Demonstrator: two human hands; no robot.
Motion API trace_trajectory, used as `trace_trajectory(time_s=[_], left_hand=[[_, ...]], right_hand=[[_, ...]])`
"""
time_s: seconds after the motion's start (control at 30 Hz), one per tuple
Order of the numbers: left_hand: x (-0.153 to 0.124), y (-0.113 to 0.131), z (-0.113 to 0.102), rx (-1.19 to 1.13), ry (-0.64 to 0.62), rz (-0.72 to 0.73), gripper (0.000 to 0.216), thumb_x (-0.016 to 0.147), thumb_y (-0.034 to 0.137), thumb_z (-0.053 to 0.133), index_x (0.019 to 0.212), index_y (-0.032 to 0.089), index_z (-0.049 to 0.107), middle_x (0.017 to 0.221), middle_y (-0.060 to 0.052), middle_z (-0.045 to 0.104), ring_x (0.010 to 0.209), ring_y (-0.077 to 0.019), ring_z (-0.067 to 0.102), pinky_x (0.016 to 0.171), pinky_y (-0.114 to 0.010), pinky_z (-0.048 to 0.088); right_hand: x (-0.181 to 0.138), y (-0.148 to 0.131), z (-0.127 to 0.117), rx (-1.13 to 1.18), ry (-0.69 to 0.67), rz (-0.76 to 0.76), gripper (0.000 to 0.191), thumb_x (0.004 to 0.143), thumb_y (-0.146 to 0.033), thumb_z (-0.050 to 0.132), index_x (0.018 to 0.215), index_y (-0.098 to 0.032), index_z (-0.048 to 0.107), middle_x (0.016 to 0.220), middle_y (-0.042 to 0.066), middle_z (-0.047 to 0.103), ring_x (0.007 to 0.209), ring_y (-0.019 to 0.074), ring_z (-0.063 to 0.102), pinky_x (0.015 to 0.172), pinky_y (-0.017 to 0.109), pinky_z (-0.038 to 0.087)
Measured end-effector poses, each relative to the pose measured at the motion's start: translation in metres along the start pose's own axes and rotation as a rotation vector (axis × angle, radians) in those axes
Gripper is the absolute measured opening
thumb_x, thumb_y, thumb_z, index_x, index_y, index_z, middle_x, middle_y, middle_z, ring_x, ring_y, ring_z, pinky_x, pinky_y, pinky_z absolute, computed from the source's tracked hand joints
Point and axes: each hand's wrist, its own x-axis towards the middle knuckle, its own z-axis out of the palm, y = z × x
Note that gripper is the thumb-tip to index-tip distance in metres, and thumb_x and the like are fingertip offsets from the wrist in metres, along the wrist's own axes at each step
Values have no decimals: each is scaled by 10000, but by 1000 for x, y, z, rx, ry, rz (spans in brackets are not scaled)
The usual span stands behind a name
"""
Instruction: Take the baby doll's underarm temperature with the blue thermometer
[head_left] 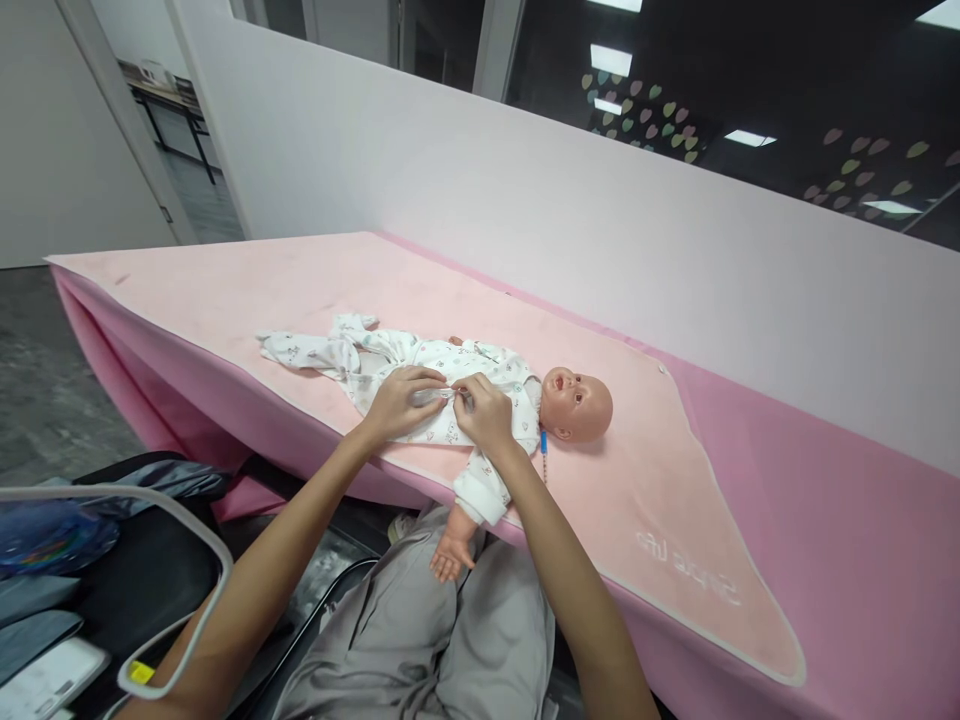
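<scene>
A baby doll [577, 404] lies on its back on the pink mat, head to the right. It wears a white patterned baby outfit [480, 360], whose legs stretch out to the left. My left hand [409, 402] and my right hand [484, 408] meet over the doll's belly. Both have their fingertips pinched on the front of the outfit, close together along its edge. Whatever small fastening may lie between the fingertips is too small to make out. One doll arm hangs over the table's near edge, beneath my right forearm.
The mat [637, 480] covers a table with a pink cloth [847, 480] against a white wall [600, 230]. A blue-tipped cord [544, 443] lies by the doll's neck. At the lower left are a chair with bags, a white device [52, 680] and a grey cable [217, 545].
</scene>
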Motion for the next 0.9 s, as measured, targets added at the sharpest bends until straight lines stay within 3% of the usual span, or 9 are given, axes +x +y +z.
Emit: trace_trajectory(time_s=[0.13,0.7,0.9], left_hand=[[1,1,-1,40,-44,-19,200,795,322,534,893,192,650,988,-42,641,923,-200,568,871,-344,398],[1,1,-7,-237,-42,-80,97,729,261,589,734,210,672,841,-33,671,862,-195,595,852,-350,437],[4,1,-8,-183,-65,-68,150,773,315,560,826,212,656,893,-36,664,895,-200,588,876,-356,422]], right_hand=[[1,0,0,-6,0,-1,153,823,-181,460,896,-222,588,890,-19,629,781,112,583,643,205,382],[-1,-1,3,-34,39,19,158,894,-221,426,878,-209,583,869,1,613,773,107,573,633,199,381],[-1,-1,3,-88,53,10,175,896,-216,410,864,-203,582,850,11,604,759,107,569,627,197,375]])
